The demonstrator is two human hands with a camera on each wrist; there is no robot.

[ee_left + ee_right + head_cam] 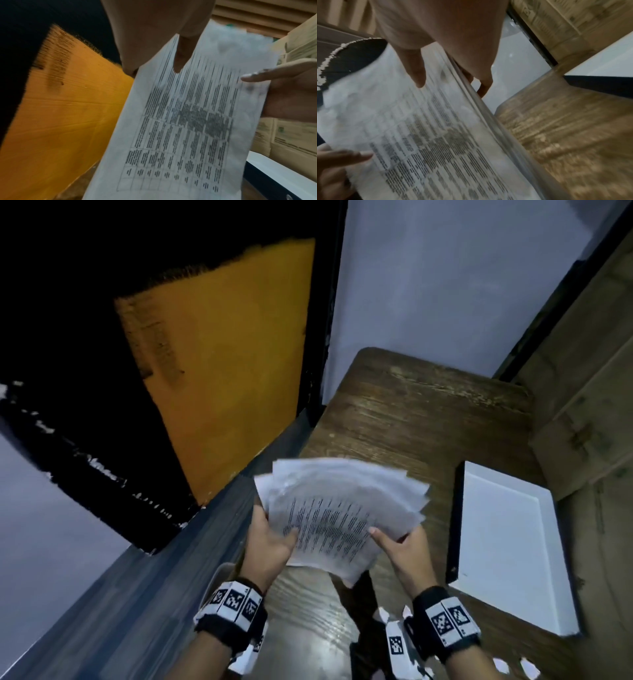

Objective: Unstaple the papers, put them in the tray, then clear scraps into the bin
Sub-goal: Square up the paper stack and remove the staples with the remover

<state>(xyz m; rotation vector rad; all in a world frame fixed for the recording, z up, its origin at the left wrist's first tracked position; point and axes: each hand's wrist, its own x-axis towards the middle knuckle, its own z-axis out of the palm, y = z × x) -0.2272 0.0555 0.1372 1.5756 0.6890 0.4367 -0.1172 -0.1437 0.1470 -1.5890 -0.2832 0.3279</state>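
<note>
A fanned stack of printed papers (337, 508) is held up above the wooden table (428, 419). My left hand (270, 542) grips its left edge, thumb on top of the printed page (180, 121). My right hand (404, 549) grips the right edge, thumb on top and fingers under the sheets (428, 135). A white tray (507, 546) with a dark rim lies flat on the table to the right of the papers. Small white paper scraps (527, 667) lie on the table near my right wrist. I see no bin or stapler.
An orange board in a black frame (222, 354) leans at the left. Cardboard boxes (589, 392) stand at the right behind the tray. A pale wall (445, 285) rises behind the table. A dark object (363, 604) lies under the papers near the front.
</note>
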